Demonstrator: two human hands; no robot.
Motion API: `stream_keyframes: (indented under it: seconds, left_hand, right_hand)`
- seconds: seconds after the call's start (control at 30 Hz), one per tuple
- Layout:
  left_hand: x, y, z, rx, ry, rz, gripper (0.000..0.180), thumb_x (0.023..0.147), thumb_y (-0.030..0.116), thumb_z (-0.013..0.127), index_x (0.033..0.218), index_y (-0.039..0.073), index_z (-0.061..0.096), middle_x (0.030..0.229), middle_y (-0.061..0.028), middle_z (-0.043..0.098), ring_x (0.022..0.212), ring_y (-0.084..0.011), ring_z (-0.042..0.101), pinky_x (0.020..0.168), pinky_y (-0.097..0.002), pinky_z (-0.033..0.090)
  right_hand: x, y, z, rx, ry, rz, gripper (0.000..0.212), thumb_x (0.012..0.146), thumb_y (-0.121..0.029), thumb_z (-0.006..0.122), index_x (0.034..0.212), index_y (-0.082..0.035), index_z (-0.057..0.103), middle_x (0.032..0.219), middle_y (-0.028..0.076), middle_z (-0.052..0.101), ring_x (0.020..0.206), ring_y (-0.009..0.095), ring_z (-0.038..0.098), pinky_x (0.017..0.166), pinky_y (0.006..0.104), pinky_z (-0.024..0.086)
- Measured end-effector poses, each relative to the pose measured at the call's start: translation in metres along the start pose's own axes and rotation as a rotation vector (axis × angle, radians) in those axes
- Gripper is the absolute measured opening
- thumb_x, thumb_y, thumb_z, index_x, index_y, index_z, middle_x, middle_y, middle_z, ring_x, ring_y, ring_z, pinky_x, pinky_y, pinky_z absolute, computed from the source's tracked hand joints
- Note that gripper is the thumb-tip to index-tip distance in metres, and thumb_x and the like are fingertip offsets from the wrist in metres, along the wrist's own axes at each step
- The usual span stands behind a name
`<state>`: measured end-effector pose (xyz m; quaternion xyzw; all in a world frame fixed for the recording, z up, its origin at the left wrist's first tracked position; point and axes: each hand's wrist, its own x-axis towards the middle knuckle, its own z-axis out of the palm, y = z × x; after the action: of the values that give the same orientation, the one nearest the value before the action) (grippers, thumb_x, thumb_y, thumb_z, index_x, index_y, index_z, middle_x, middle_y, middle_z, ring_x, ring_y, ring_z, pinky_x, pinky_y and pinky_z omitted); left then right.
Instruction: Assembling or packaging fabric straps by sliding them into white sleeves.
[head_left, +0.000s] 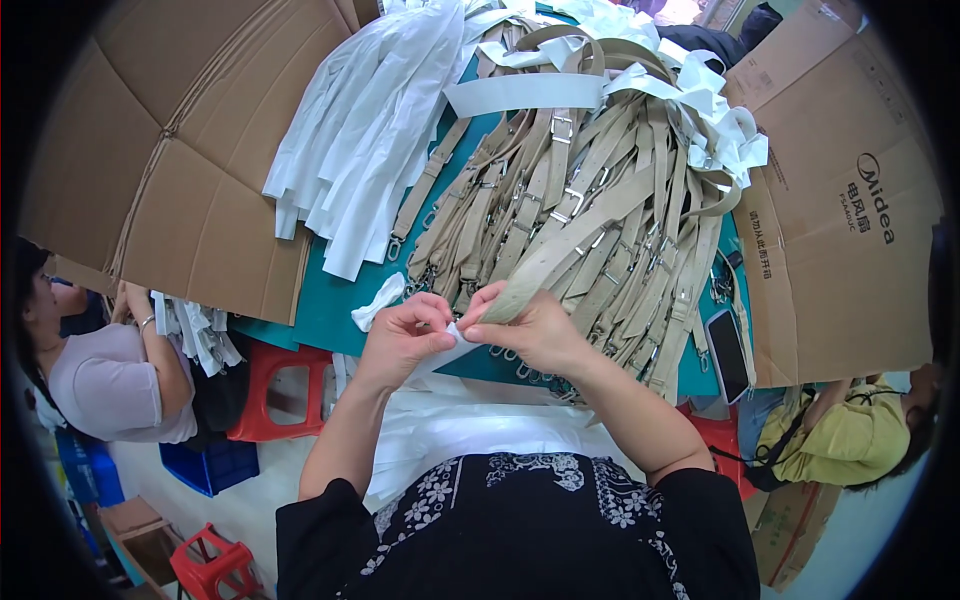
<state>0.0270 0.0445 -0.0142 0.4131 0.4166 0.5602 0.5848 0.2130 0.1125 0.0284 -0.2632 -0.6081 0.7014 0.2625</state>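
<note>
Close to the table's near edge, my left hand (pixel 408 338) pinches a small white piece, thin like paper or film, between thumb and fingers. My right hand (pixel 532 332) is closed just beside it, with a tan webbing strap (pixel 590 228) in its grip and its fingertips at the same white piece. The strap runs from that hand up and right over a heap of similar tan straps (pixel 478 200) with metal buckles and snap hooks. A crumpled white strip (pixel 379 302) lies just left of my left hand.
Long white strips (pixel 350 120) are stacked at the far left of the green table (pixel 345 290); more curl at the far right. Cardboard walls (pixel 200 190) (pixel 830 250) flank both sides. A phone (pixel 727 356) lies at the right edge. Two people sit left and right.
</note>
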Motion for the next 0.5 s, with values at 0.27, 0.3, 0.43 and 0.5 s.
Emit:
stream_keyframes:
  seconds: [0.27, 0.3, 0.43, 0.5]
  left_hand:
    - [-0.005, 0.012, -0.004, 0.062, 0.122, -0.128, 0.011, 0.071, 0.003, 0.068, 0.072, 0.004, 0.058, 0.082, -0.0037, 0.060, 0.071, -0.0075, 0.052, 0.065, -0.0214, 0.042]
    - [-0.005, 0.013, -0.004, 0.099, 0.124, -0.120, 0.010, 0.073, 0.003, 0.067, 0.073, 0.004, 0.058, 0.082, -0.0035, 0.060, 0.071, -0.0074, 0.052, 0.065, -0.0210, 0.042]
    - [-0.004, 0.016, 0.000, 0.136, 0.063, -0.049, 0.007, 0.075, 0.003, 0.065, 0.075, 0.005, 0.058, 0.081, -0.0025, 0.061, 0.069, -0.0063, 0.052, 0.064, -0.0197, 0.042]
    - [-0.002, 0.016, -0.001, 0.127, 0.029, -0.025, 0.007, 0.075, 0.003, 0.065, 0.076, 0.004, 0.057, 0.081, -0.0018, 0.061, 0.067, -0.0052, 0.051, 0.063, -0.0187, 0.041]
  right_hand:
    - [0.005, 0.003, -0.021, 0.292, 0.317, 0.131, 0.026, 0.085, -0.023, 0.055, 0.104, -0.004, 0.056, 0.084, 0.002, 0.059, 0.072, 0.008, 0.053, 0.063, 0.0238, 0.046]
    - [0.006, 0.000, -0.021, 0.257, 0.339, 0.139, 0.025, 0.085, -0.022, 0.056, 0.102, -0.004, 0.058, 0.082, 0.002, 0.059, 0.069, 0.008, 0.052, 0.061, 0.0232, 0.046]
    - [-0.001, 0.014, 0.010, 0.078, 0.178, 0.089, 0.020, 0.082, -0.018, 0.059, 0.095, -0.003, 0.061, 0.082, 0.001, 0.059, 0.073, 0.008, 0.054, 0.066, 0.0227, 0.045]
    - [-0.004, 0.034, 0.020, -0.028, 0.115, 0.033, 0.022, 0.082, -0.019, 0.060, 0.098, -0.004, 0.061, 0.085, 0.001, 0.060, 0.078, 0.008, 0.054, 0.069, 0.0235, 0.044]
